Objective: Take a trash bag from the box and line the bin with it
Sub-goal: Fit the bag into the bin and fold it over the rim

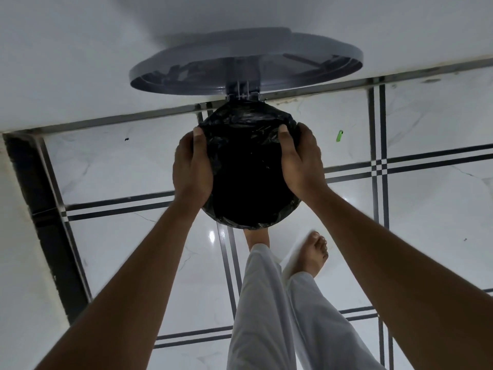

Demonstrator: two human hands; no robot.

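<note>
The floor (426, 209) was glossy white marble-look tile, crossed by paired dark lines that met in small checkered squares at the right of the frame. A dark border strip ran along the wall's foot across the upper part and down the left side. On the floor near the centre stood the bin (288, 206), its rim wrapped in a black trash bag (248, 169). A small green object (339, 135) lay on the tile to the upper right of the bin, well apart from it. A bare foot (314, 253) stood on the floor just below the bin.
</note>
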